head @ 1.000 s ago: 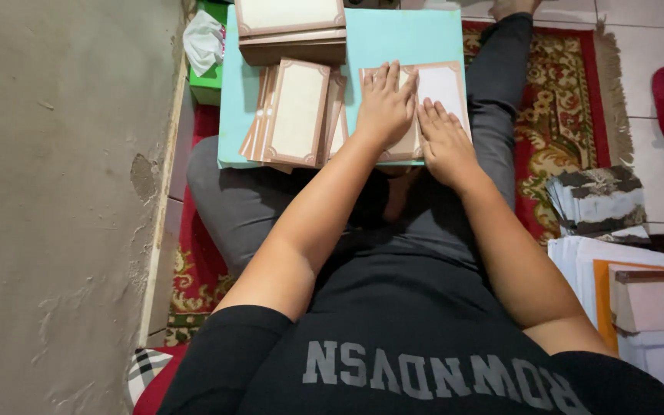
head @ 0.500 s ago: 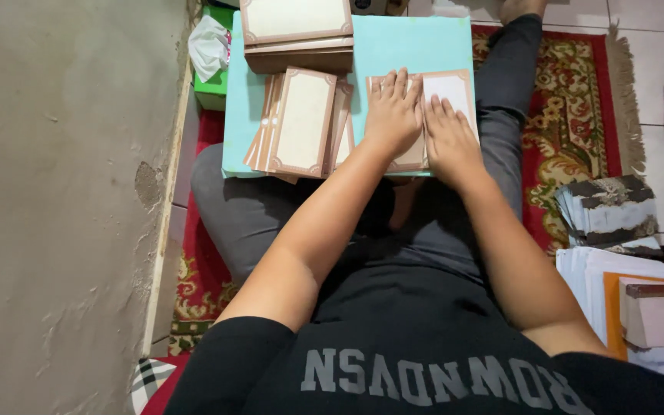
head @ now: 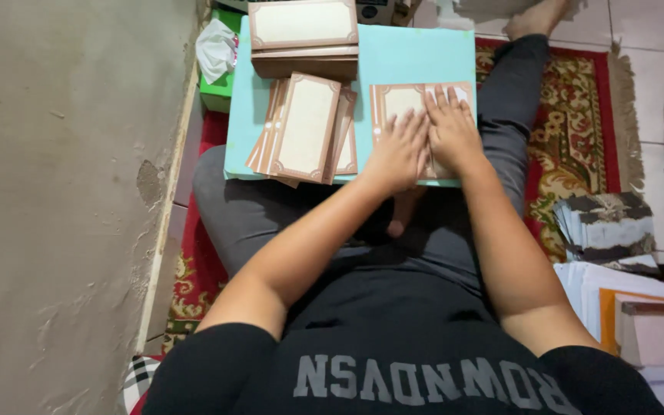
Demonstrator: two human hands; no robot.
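Both hands, left hand and right hand, lie flat, fingers spread, on a brown-bordered card. It rests on the turquoise desk, beside a fanned card stack.

Lighting is even and moderately bright, apparently from overhead; no hard glare anywhere. The flat pale turquoise board under the hands is the brightest surface and shows no blown-out patches. Soft, short shadows sit beneath the left hand and right hand, and deeper shade fills the lap below the wrists. Focus is adequate at the hands. Wide-angle stretching bends the rough beige plastered wall far left of them.
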